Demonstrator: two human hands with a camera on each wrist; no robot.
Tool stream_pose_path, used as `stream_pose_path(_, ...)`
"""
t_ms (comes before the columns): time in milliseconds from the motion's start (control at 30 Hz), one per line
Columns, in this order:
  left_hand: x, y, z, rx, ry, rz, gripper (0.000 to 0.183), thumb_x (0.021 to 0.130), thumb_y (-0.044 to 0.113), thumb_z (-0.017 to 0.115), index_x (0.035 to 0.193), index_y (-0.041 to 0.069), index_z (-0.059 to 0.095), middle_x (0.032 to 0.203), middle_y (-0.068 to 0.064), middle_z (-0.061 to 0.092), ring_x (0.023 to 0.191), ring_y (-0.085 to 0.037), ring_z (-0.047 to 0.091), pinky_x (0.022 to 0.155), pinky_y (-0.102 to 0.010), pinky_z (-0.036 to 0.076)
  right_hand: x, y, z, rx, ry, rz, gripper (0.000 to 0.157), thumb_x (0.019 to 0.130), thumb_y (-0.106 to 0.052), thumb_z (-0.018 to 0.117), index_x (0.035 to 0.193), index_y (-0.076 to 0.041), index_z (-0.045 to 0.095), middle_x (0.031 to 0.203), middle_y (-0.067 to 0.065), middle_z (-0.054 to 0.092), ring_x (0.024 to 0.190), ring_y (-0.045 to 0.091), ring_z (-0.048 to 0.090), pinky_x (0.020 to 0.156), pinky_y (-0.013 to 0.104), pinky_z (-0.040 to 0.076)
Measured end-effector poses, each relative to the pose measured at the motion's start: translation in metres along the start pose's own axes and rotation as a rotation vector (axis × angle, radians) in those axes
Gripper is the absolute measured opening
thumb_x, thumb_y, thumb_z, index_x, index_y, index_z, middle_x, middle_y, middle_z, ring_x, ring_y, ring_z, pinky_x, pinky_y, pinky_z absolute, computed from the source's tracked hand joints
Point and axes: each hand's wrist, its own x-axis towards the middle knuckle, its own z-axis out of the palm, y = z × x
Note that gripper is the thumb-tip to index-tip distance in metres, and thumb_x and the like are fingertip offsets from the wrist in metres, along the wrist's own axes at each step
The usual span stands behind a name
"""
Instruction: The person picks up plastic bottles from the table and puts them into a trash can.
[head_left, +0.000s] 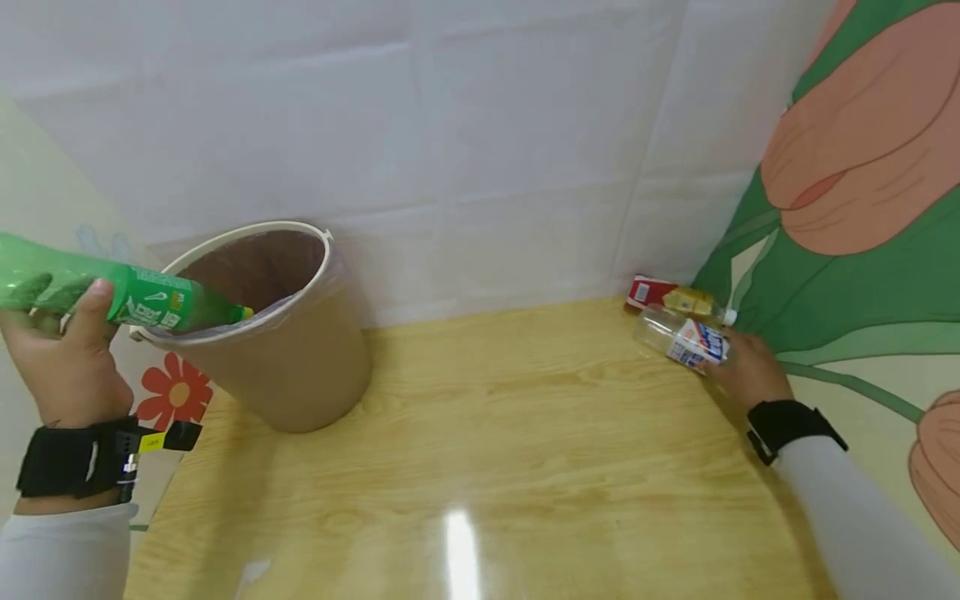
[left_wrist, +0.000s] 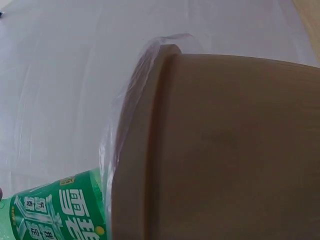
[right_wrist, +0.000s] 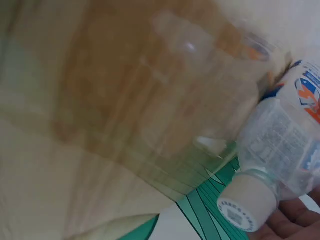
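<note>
Toward ten o'clock from the middle of the table (head_left: 487, 400), the left hand (head_left: 78, 358) grips a green bottle (head_left: 153, 300), its yellow-capped neck over the mouth of a brown bin (head_left: 307, 367). Toward two o'clock, the right hand (head_left: 750, 371) holds a clear bottle (head_left: 678, 333), with a red-labelled bottle (head_left: 686, 302) just beyond it.

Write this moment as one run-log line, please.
left hand: holds green bottle, cap end at bin opening | right hand: grips clear bottle | nearby: another bottle

Green bottle (head_left: 150, 296) aslant (clear bottle (head_left: 684, 337) sideways)
</note>
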Motion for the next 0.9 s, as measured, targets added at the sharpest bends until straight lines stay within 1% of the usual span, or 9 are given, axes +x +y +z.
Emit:
stream_pose_path(133,-0.003,-0.004,0.001,0.034,-0.027,-0.027,0.069,0.078,-0.003,0.074,0.134,0.019,0.039,0.132,-0.007,0.042,0.118,-0.019,0.043,0.097,-0.025,0.039,-0.003,0.000,0.004,-0.001,-0.025,0.033,0.072,0.088,-0.024,0.069,0.138,0.011,0.029,0.119,0.045,0.034,0.103,0.057,0.037,0.081,0.068,0.034)
stream_pose_path(267,-0.008,-0.005,0.005,0.110,-0.052,-0.030,0.070,0.079,0.002,0.075,0.135,0.020,0.037,0.134,-0.005,0.042,0.120,-0.017,0.042,0.101,-0.023,0.034,-0.005,-0.005,0.006,0.003,-0.007,0.016,0.072,0.088,-0.023,0.070,0.140,0.006,0.029,0.119,0.044,0.035,0.105,0.057,0.035,0.081,0.069,0.034)
stream_pose_path(467,-0.028,-0.003,0.017,0.321,-0.107,0.086,0.066,0.081,0.009,0.075,0.136,0.019,0.040,0.129,-0.005,0.046,0.120,-0.017,0.042,0.105,-0.029,0.028,-0.008,-0.029,0.012,0.085,0.024,-0.050,0.066,0.085,-0.019,0.072,0.134,0.008,0.037,0.119,0.037,0.040,0.106,0.051,0.037,0.083,0.064,0.034)
stream_pose_path(500,-0.033,-0.004,0.020,0.329,-0.137,0.110,0.063,0.081,0.009,0.074,0.134,0.017,0.043,0.128,-0.007,0.047,0.120,-0.018,0.043,0.105,-0.030,0.028,-0.009,-0.034,0.012,0.101,0.016,-0.053,0.066,0.086,-0.020,0.071,0.135,0.007,0.036,0.121,0.036,0.039,0.107,0.050,0.037,0.084,0.064,0.034)
stream_pose_path(567,-0.045,-0.006,0.028,0.268,-0.229,0.142,0.056,0.081,0.003,0.073,0.131,0.010,0.047,0.125,-0.011,0.049,0.116,-0.022,0.046,0.103,-0.030,0.032,-0.012,-0.047,0.014,0.132,0.007,-0.067,0.068,0.087,-0.020,0.071,0.138,0.006,0.035,0.125,0.034,0.037,0.111,0.049,0.036,0.086,0.063,0.034)
stream_pose_path(633,-0.060,-0.012,0.035,0.181,-0.357,0.176,0.048,0.081,-0.006,0.069,0.125,0.000,0.050,0.121,-0.019,0.050,0.112,-0.028,0.048,0.098,-0.028,0.038,-0.016,-0.064,0.015,0.167,0.001,-0.081,0.069,0.087,-0.021,0.070,0.140,0.004,0.033,0.128,0.033,0.036,0.114,0.047,0.035,0.089,0.063,0.034)
stream_pose_path(700,-0.077,-0.020,0.041,0.149,-0.482,0.174,0.044,0.081,-0.011,0.066,0.123,-0.005,0.050,0.118,-0.024,0.050,0.110,-0.032,0.049,0.093,-0.025,0.043,-0.020,-0.083,0.016,0.194,-0.002,-0.109,0.070,0.088,-0.021,0.070,0.142,0.001,0.031,0.130,0.029,0.036,0.117,0.044,0.034,0.090,0.063,0.034)
stream_pose_path(800,-0.103,-0.038,0.049,0.183,-0.630,0.135,0.043,0.083,-0.013,0.062,0.123,-0.006,0.049,0.118,-0.027,0.049,0.109,-0.034,0.050,0.090,-0.025,0.045,-0.027,-0.116,0.017,0.241,0.006,-0.148,0.071,0.087,-0.023,0.071,0.143,-0.003,0.032,0.133,0.023,0.036,0.120,0.039,0.035,0.093,0.060,0.034)
stream_pose_path(900,-0.127,-0.065,0.057,0.193,-0.712,0.045,0.044,0.085,-0.010,0.062,0.126,-0.003,0.047,0.121,-0.026,0.049,0.111,-0.034,0.049,0.091,-0.028,0.045,-0.033,-0.150,0.020,0.292,0.020,-0.195,0.071,0.086,-0.022,0.072,0.144,-0.007,0.033,0.135,0.017,0.036,0.119,0.031,0.037,0.094,0.055,0.037)
